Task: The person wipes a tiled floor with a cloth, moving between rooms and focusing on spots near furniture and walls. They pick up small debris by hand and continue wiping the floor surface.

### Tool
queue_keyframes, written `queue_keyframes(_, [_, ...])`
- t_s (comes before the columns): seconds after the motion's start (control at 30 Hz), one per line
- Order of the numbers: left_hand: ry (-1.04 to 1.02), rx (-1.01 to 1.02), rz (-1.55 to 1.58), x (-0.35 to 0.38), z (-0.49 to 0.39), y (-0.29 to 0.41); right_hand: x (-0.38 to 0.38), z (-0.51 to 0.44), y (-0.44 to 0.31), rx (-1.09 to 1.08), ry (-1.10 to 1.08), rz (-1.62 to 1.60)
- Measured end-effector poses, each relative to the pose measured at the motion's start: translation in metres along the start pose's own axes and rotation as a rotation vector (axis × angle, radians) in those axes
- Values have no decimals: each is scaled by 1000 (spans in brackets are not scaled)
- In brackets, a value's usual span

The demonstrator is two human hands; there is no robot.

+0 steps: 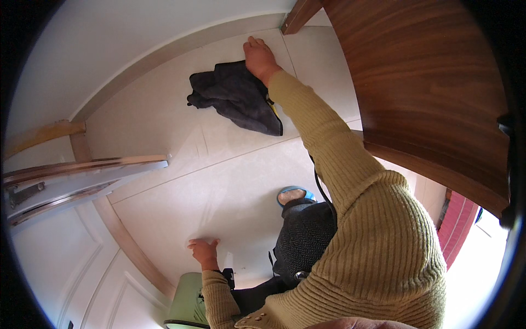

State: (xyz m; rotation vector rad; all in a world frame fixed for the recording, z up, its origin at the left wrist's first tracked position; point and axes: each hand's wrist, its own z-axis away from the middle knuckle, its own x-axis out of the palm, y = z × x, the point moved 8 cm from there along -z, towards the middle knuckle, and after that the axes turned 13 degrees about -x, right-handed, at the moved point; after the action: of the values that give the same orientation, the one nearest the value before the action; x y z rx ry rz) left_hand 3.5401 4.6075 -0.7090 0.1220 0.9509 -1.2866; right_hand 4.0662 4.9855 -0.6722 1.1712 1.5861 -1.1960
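Note:
A dark grey cloth (pixel 240 96) with a bit of yellow edging lies crumpled on the pale tiled floor (pixel 164 111). My right hand (pixel 259 57) grips its far corner, fingers curled down near the floor. The arm stretches far forward in a ribbed tan sleeve. Lower in the view, my left hand (pixel 204 251) is empty with its fingers apart, low over the floor; whether it touches the tiles is hard to tell. A dark band circles the left wrist.
A brown wooden panel (pixel 419 82) rises at the right, above a wooden leg (pixel 300 16). An open white door (pixel 90 177) juts in from the left. Close to my left forearm stands a green bin (pixel 187 298). A white wall with a skirting board (pixel 176 51) curves behind the cloth.

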Motion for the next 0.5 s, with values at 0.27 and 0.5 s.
queue_keyframes(0.27, [44, 21, -6, 13, -6, -4, 2, -14, 5, -11, -41, -51])
queue_keyframes(0.5, [41, 1, 6, 6, -2, 0, 10, -20, 17, -31, -71, -26])
